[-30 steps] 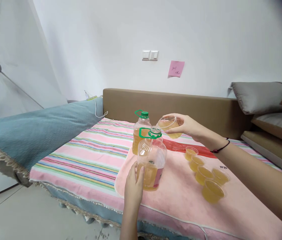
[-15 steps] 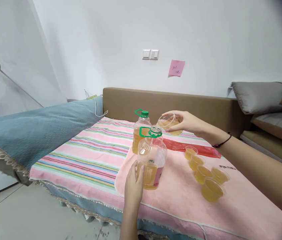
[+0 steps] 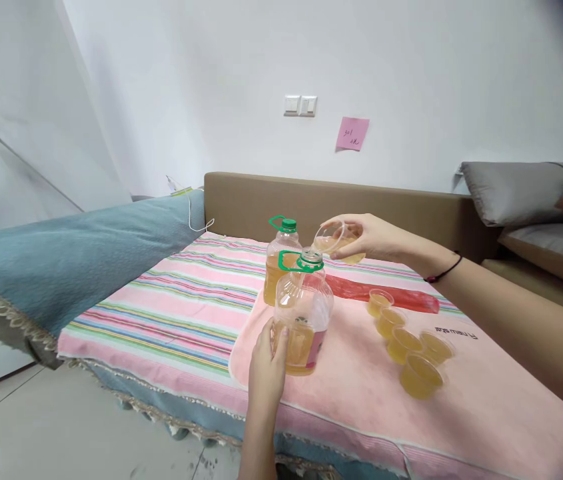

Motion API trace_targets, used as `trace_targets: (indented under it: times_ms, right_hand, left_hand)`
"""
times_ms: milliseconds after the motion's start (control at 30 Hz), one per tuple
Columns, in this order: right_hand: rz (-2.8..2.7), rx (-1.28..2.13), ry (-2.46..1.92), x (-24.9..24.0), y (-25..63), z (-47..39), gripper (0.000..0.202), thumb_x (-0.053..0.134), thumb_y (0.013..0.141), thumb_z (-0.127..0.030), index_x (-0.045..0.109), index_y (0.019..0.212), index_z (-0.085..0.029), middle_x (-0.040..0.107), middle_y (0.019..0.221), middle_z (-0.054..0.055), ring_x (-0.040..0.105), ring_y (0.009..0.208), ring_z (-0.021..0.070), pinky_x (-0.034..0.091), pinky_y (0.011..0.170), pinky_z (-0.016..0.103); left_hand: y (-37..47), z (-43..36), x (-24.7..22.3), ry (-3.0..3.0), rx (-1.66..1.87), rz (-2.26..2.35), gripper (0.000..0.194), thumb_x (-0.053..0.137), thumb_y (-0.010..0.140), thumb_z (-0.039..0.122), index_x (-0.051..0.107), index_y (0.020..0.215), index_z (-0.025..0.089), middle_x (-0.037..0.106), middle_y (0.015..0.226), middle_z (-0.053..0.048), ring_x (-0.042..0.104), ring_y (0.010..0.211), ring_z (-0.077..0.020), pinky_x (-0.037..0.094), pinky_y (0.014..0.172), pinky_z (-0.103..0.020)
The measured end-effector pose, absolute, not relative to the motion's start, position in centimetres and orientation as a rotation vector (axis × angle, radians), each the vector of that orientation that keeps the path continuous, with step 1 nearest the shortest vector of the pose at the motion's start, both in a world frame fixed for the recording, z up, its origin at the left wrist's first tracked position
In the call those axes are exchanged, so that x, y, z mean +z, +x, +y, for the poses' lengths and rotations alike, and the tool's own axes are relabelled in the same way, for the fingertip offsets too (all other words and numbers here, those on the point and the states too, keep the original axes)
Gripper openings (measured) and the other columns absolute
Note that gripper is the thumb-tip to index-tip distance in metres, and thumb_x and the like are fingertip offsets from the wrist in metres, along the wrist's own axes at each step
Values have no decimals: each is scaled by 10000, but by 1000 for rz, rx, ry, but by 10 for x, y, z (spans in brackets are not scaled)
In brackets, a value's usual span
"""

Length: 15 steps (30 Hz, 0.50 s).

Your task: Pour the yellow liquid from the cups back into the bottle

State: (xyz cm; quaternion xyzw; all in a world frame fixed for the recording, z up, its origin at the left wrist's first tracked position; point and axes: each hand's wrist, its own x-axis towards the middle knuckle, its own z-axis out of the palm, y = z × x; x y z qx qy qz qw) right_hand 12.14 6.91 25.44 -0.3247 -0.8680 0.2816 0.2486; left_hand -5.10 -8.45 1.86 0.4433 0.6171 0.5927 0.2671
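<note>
An uncapped clear plastic bottle (image 3: 297, 347) with a green handle ring stands upright on the pink cloth, partly full of amber liquid. My left hand (image 3: 267, 363) is wrapped round its lower left side. Above, my right hand (image 3: 368, 237) grips a clear plastic cup (image 3: 330, 238), tilted so that its rim is at the bottle's mouth (image 3: 311, 255). Some amber liquid lies in the cup. Just behind stands a second bottle (image 3: 274, 270) with a green cap on. To the right, several cups (image 3: 422, 377) of amber liquid stand close together.
A red plastic bag (image 3: 381, 293) lies flat behind the cups. The pink mat (image 3: 351, 400) covers part of a striped sheet (image 3: 176, 313). A brown headboard (image 3: 241, 203) runs along the wall, with grey cushions (image 3: 516, 190) at the right.
My right hand and the cup have risen very slightly, with the cup still tilted at the bottle's mouth. My left hand stays on the bottle. The view has shifted a little.
</note>
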Motion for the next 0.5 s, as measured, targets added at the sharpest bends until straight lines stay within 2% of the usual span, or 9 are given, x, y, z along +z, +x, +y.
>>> trace_targets:
  times_ms: [167,500]
  right_hand:
    - [-2419,734,-892,260,121,68,567,841,600,-343,688,1141,-265,719,948,36,660,876,234,544,814,404]
    - [-2468,707,-871,263,118,68,592,819,601,-351,679,1167,-245,695,859,20,628,778,212,510,697,360]
  left_hand:
    - [-51,-85,19,1181,1594,1671,471,428,958,517,538,1324,243,593,1396,-86,565,1248,-256,419,1038,-411]
    - [-51,-85,20,1183,1584,1678,478,423,957,522,549,1314,230,592,1393,-94,564,1245,-261,417,1040,-411]
